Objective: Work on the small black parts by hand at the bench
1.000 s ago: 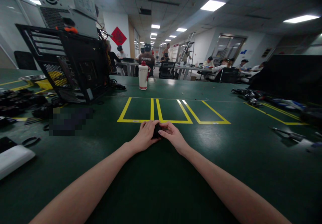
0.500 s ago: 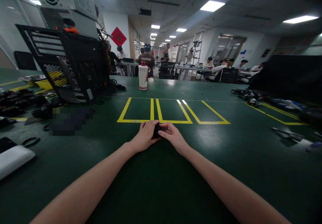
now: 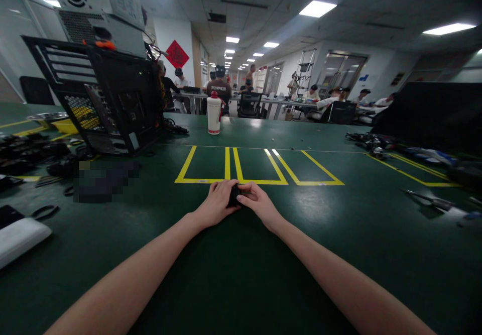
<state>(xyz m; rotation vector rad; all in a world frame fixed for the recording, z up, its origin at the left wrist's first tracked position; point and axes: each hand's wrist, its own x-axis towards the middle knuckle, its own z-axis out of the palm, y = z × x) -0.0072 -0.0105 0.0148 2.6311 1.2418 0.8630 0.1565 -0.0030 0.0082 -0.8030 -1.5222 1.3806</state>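
Observation:
Between my hands is a small black object [image 3: 234, 196], its exact kind hidden by the fingers. My left hand [image 3: 218, 203] is closed around its left side, fingers over the top and thumb low toward me. From the right, my right hand [image 3: 258, 202] pinches the object's side with thumb and fingertips. Both hands rest low over the green table [image 3: 241, 264], just in front of yellow tape outlines [image 3: 259, 182].
An open black computer case [image 3: 124, 99] with power supplies [image 3: 101, 3] on top stands at the left. A white cup with a red lid [image 3: 214, 116] is farther back. Black parts [image 3: 33, 151] and a white object [image 3: 22, 239] lie left; cables and tools [image 3: 433, 202] lie right.
My hands and the black object stay practically in place. The view has shifted very slightly.

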